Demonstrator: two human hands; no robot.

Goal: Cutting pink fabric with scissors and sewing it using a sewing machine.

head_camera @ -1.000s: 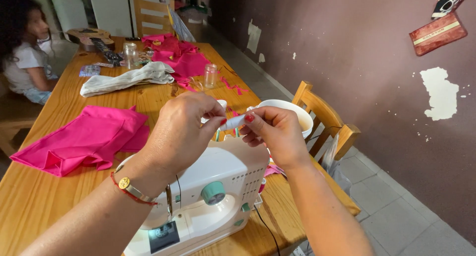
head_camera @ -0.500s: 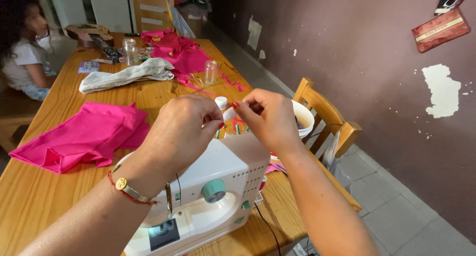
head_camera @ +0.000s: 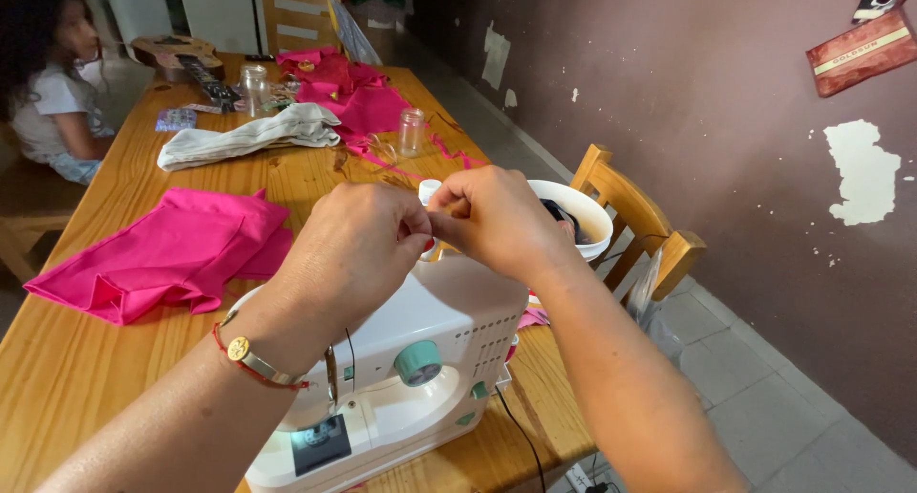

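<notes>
Both hands are meeting right above the white sewing machine [head_camera: 401, 359], so that's the anchor for everything else. Left hand [head_camera: 358, 249] is curling closed with fingertips pinching together, and right hand [head_camera: 492, 221] is pinching too, fingertips touching the left ones around something tiny; honestly can't tell what it is, maybe thread, it's too small to see. A white spool [head_camera: 430, 189] is peeking out just behind the hands, over the top of the machine. Left wrist is wearing a red and gold bracelet [head_camera: 250, 354]. Left of the machine, folded pink fabric [head_camera: 162, 254] is lying on the wooden desk [head_camera: 57, 378]. Right behind the machine, a white bowl [head_camera: 583, 211] is sitting near a wooden chair [head_camera: 635, 216]. Farther back from the machine, a whitish cloth [head_camera: 248, 135] and a clear jar [head_camera: 411, 132] are sitting on the desk.
</notes>
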